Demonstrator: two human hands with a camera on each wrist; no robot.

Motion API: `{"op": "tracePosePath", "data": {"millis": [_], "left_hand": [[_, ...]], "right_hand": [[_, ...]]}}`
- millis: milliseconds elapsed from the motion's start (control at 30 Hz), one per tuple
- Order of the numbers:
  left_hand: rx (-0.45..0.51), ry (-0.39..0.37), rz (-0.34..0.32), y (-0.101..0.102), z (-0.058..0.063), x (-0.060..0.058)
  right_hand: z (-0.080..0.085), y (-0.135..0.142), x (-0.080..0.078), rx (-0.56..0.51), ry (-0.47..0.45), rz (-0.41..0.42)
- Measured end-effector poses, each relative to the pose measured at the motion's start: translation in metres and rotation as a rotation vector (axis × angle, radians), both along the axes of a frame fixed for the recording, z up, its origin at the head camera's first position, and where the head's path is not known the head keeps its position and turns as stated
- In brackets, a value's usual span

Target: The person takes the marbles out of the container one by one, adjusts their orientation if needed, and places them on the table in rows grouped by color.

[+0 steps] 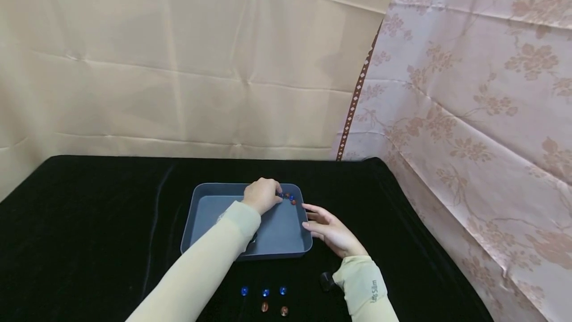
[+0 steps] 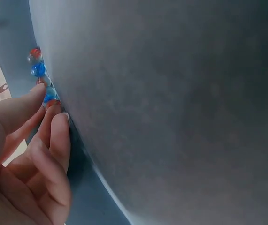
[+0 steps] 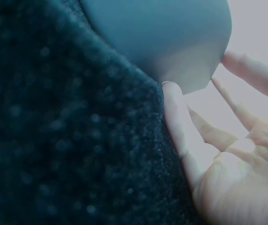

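A blue-grey tray (image 1: 277,255) lies on the black cloth. My left hand (image 1: 261,195) reaches into its far right part, and its thumb and fingertips close around the near end of a short row of glass marbles (image 2: 38,69). Blue and orange-red marbles (image 1: 293,202) follow the tray wall there. In the left wrist view, the thumb tip overlaps one marble, and the fingers bend in behind a red one (image 2: 53,102). My right hand (image 1: 329,230) is at the tray's right side, its fingers spread and loosely extended. Its fingertips (image 3: 172,89) are right at the tray's outer wall.
In front of the tray lie three blue marbles (image 1: 265,292) and two orange-brown marbles (image 1: 284,311) on the black cloth (image 1: 89,232). A beige curtain (image 1: 201,63) hangs behind the table, and a pink floral curtain (image 1: 482,113) runs along the right.
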State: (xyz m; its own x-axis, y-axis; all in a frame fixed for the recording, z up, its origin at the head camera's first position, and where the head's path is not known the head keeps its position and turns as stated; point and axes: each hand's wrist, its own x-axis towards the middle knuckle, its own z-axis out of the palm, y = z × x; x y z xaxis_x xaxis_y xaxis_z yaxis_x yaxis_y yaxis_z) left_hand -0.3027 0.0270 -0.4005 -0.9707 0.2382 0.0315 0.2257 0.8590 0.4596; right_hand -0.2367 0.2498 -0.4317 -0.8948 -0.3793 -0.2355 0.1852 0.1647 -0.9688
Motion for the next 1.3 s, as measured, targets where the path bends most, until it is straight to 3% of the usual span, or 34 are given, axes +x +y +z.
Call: {"op": "tracePosePath", "data": {"millis": [1300], "left_hand": [[-0.028, 0.004, -0.009, -0.0036, 0.0006, 0.0018]], "right_hand": [[-0.0003, -0.0009, 0.0009, 0.008, 0.004, -0.010]]}}
